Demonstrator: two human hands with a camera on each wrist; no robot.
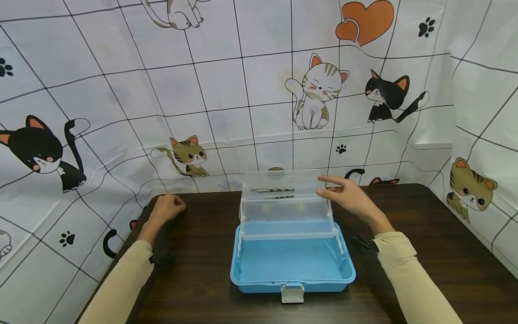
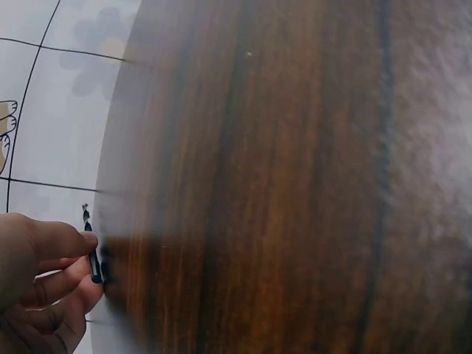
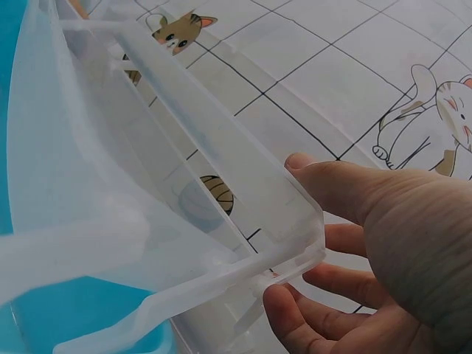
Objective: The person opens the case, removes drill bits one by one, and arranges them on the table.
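Near the table's far left corner my left hand (image 1: 167, 208) pinches a small dark drill bit (image 2: 94, 265) between thumb and fingers, its twisted tip pointing up in the left wrist view. My right hand (image 1: 344, 195) grips the right end of the clear plastic upper tray (image 3: 243, 199), thumb on its rim and fingers round the corner. That tray belongs to an open light-blue toolbox (image 1: 291, 261), raised towards the back. Two drill bits lie in it, a longer one (image 1: 273, 190) and a shorter one (image 1: 279, 197).
The toolbox stands on a dark wood table (image 1: 202, 270), its white latch (image 1: 292, 294) hanging at the front. Another clear tray (image 1: 287, 211) sits lower on the raised arms. A white cat-print sheet (image 1: 251, 90) hangs close behind the table's back edge.
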